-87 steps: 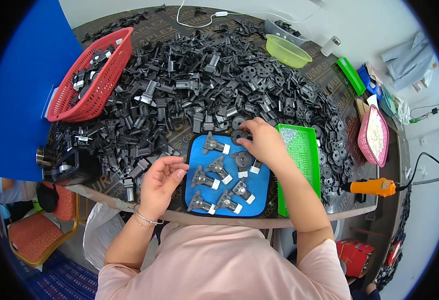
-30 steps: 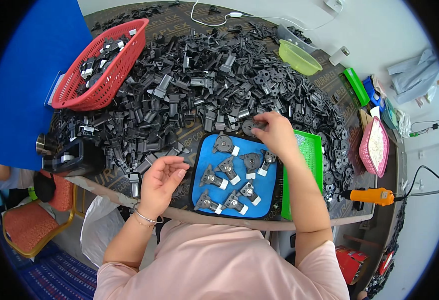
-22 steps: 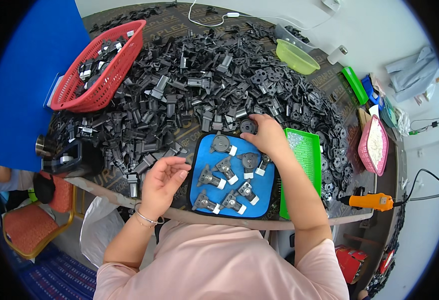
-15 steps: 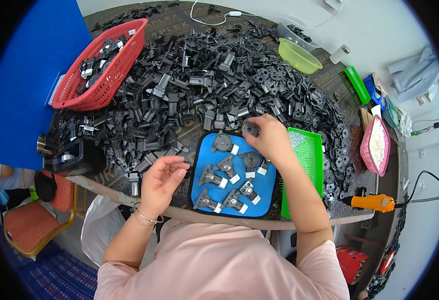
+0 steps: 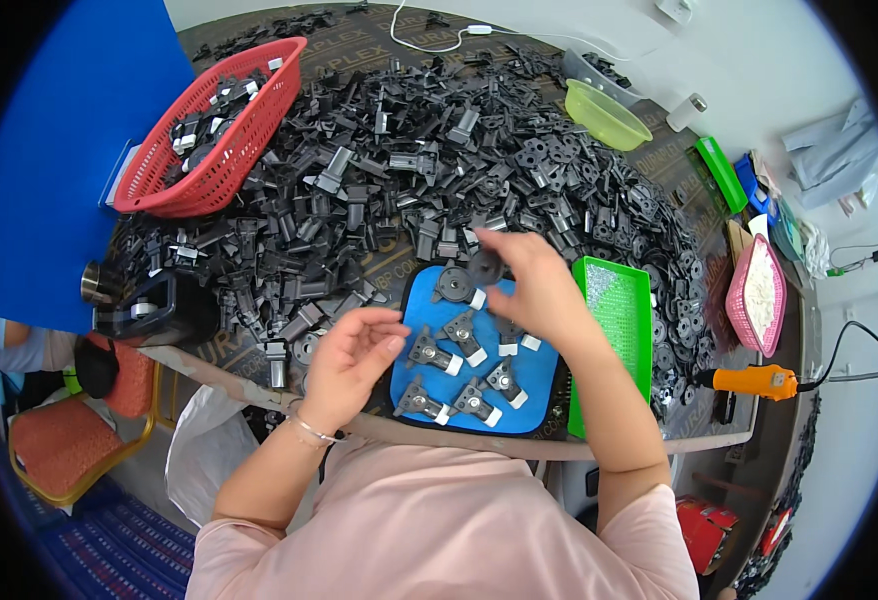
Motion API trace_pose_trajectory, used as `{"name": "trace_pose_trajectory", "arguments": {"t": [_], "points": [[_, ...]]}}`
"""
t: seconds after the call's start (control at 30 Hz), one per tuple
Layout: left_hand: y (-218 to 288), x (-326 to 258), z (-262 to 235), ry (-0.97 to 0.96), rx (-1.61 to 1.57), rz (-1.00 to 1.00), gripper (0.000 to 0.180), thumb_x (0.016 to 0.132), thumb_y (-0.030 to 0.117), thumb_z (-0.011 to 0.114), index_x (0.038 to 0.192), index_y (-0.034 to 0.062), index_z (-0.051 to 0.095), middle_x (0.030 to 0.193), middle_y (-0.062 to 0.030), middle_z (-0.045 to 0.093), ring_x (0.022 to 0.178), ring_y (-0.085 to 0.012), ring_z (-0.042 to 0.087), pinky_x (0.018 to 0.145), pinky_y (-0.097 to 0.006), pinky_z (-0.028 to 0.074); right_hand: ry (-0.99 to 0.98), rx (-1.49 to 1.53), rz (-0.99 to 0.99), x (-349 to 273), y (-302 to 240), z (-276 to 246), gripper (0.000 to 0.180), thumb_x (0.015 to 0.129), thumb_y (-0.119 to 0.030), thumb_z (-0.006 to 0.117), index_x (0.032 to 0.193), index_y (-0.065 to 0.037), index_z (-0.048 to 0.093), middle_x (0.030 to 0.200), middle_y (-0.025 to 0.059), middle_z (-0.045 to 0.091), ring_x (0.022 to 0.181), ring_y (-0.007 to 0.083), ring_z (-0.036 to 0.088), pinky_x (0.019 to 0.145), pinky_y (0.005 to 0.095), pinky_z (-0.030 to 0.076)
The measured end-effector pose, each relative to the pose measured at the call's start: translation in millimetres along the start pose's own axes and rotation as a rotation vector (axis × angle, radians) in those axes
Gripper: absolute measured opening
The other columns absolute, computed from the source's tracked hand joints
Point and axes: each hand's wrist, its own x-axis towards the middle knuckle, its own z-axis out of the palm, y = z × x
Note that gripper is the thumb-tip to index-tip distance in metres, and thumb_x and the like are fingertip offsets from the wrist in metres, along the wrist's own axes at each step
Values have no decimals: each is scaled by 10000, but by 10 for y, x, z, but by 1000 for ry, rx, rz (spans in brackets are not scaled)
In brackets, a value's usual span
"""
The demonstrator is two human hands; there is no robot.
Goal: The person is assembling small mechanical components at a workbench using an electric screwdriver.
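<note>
one black disc (image 5: 485, 266) had moved off the parts pile (image 5: 434, 165) to above the far end of the blue mat (image 5: 537, 402), nearing the assemblies (image 5: 465, 337) there. i had it pinched in the right hand (image 5: 537, 288); the left hand (image 5: 352, 365) hung half-curled, empty.

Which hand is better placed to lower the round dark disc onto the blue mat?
Probably the right hand: it holds the disc over the blue mat, while the left hand, curled at the mat's left edge, holds nothing visible.
</note>
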Motion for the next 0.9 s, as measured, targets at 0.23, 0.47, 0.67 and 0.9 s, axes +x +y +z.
{"name": "trace_pose_trajectory", "arguments": {"t": [0.23,0.47,0.67,0.9], "points": [[-19,308,233,-79,-102,-222,145,896,66,640,1027,41,583,897,-4,628,736,-43,559,624,-192,448,-152,256,-332,-151,-470,-64,709,633,48,688,1302,-114,515,1075,97,634,992,286,599,856,384,504],[-119,319,413,66,-252,-246,129,878,57,662,976,46,579,810,1,621,672,-50,560,589,-194,461,59,144,-263,-301,-494,49,731,604,-68,809,1263,-70,491,1116,92,604,1027,299,570,901,393,460],[-167,301,412,71,-79,-92,210,871,38,660,1053,28,555,946,-31,620,851,-90,581,722,-226,495,-15,206,-122,-282,-380,-98,766,601,-38,783,1295,-98,467,1113,69,627,1058,296,548,944,416,420],[-80,277,208,133,-59,-11,226,892,33,616,1107,16,551,1074,-64,617,980,-122,572,909,-257,454,-250,189,-69,-349,-116,113,806,593,-55,793,1316,-132,445,1115,-2,651,1129,279,508,1014,433,337]]}}
